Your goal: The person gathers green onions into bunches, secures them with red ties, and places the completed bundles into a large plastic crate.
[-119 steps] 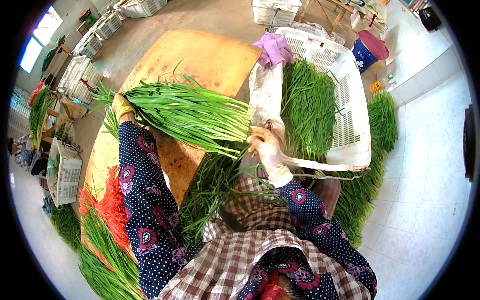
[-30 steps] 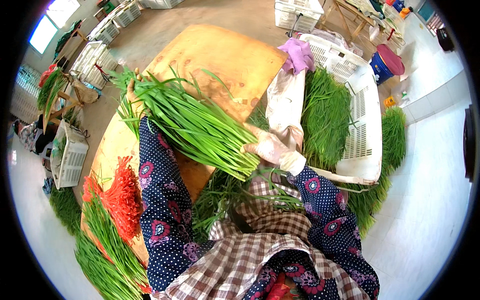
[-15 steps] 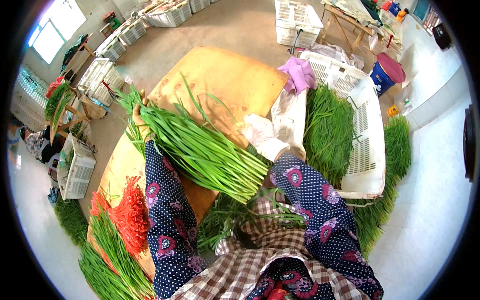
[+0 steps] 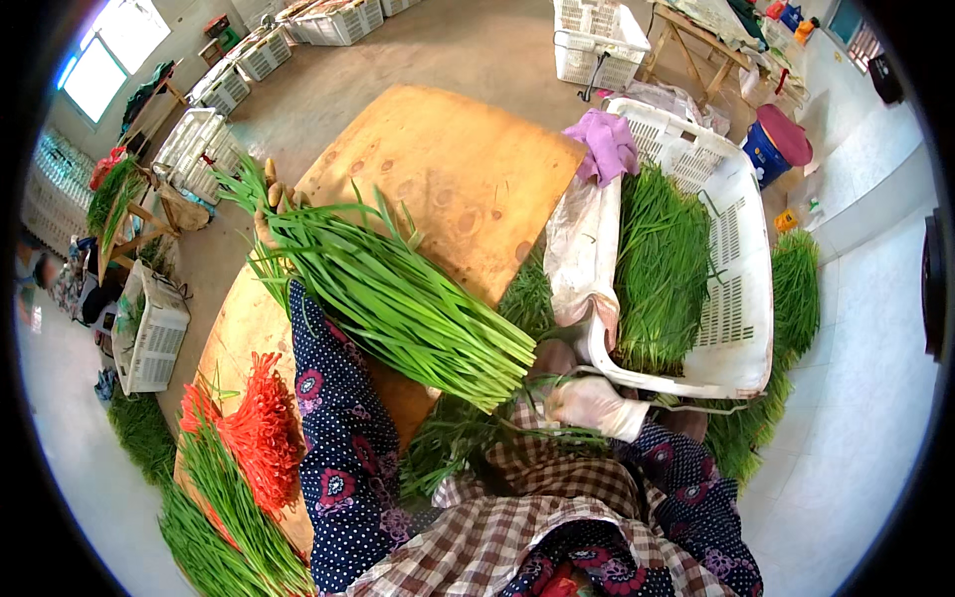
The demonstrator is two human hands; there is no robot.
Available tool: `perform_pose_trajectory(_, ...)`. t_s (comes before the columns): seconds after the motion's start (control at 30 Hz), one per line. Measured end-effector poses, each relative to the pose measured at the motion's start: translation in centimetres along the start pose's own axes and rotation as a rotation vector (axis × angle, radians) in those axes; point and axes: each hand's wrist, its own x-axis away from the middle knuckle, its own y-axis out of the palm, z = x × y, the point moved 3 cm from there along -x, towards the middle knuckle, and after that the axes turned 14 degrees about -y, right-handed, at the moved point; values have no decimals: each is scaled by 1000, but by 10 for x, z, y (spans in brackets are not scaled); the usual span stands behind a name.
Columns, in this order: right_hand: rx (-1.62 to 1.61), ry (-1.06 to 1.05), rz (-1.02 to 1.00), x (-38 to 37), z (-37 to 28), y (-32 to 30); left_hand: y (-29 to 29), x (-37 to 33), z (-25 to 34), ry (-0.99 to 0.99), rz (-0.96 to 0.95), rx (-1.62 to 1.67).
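My left hand (image 4: 267,209) is wrapped round the leafy end of a bunch of garlic chives (image 4: 398,289). The bunch slants across the wooden board, its pale cut ends pointing toward my lap. My right hand (image 4: 595,406), in a whitish glove, is low over my checked apron (image 4: 448,537), by the near edge of the white crate. Its fingers look curled together; whatever they may hold is hidden. Loose green leaves (image 4: 453,438) lie in my lap beneath and beside it. Red ties (image 4: 261,433) sit at the board's left, over another chive bunch (image 4: 234,497).
A white plastic crate (image 4: 741,289) on my right contains stacked chives (image 4: 662,269); a purple cloth (image 4: 604,144) hangs at its corner. The wooden board (image 4: 438,149) stretches ahead. More chives (image 4: 796,289) line the right wall. A blue bucket (image 4: 764,154) stands beyond the crate.
My right hand has drawn back from the board's edge toward my lap, beside the crate. My left hand still grips the chive bunch, which has shifted only slightly.
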Motion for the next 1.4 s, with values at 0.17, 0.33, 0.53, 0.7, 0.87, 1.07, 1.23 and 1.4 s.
perform_pose_trajectory(0.17,-170,-141,771,-45,29,-89,50,1,22,113,-170,28)
perform_pose_trajectory(0.33,-42,-256,900,-169,34,-147,70,11,40,199,-235,61)
perform_pose_trajectory(0.53,185,-339,668,-248,53,-150,101,18,39,147,-224,-8)
perform_pose_trajectory(0.7,300,-461,770,-220,48,-136,81,28,49,187,-243,-5)
perform_pose_trajectory(0.87,194,-263,747,-176,79,-138,70,28,48,193,-216,37)
perform_pose_trajectory(1.07,251,-476,657,-223,40,-135,81,27,54,119,-158,-21)
perform_pose_trajectory(1.23,-902,-667,317,-244,59,-79,87,26,49,180,-176,9)
perform_pose_trajectory(1.4,-1186,-652,358,-142,70,-69,79,26,52,150,-130,-6)
